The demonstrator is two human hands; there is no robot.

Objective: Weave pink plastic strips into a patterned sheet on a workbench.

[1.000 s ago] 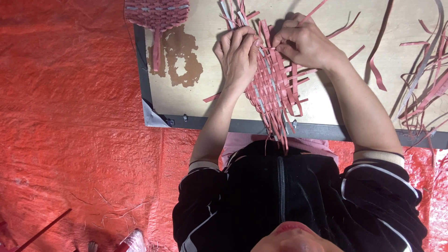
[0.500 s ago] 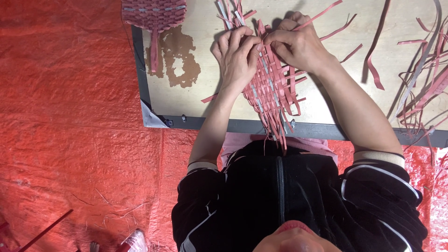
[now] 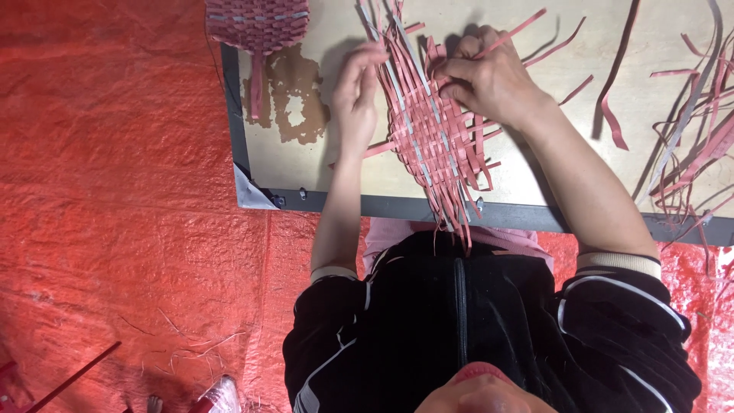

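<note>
- A pale board surface (image 3: 535, 191) with a dark metal edge is seen under both hands; a red tarpaulin floor (image 3: 115, 214) lies beyond its edge, on the left hand's side.
- A half-woven mat of pink and grey strips (image 3: 432, 130) is laid on the surface between the two hands, its long axis running from the far edge of the surface toward the body, with loose strip ends hanging over the near edge.
- The left hand (image 3: 355, 95) is set just beside the mat's left edge; its fingers (image 3: 368, 61) are held close together and bent inward, the tips touching the outermost strips. Whether a strip is pinched there cannot be told.
- The right hand (image 3: 489, 80) is laid on the mat's right side, nearer to the woven middle than the left; its fingers (image 3: 451, 73) are curled and pressed together on a pink cross strip (image 3: 516, 30), whose free end is seen slanting up and away to the right of them.
- Loose pink strips (image 3: 688, 130) are scattered well apart from the fingers, to the right.
- A finished woven piece (image 3: 256, 23) is seen at the far corner, left of the left fingers.
</note>
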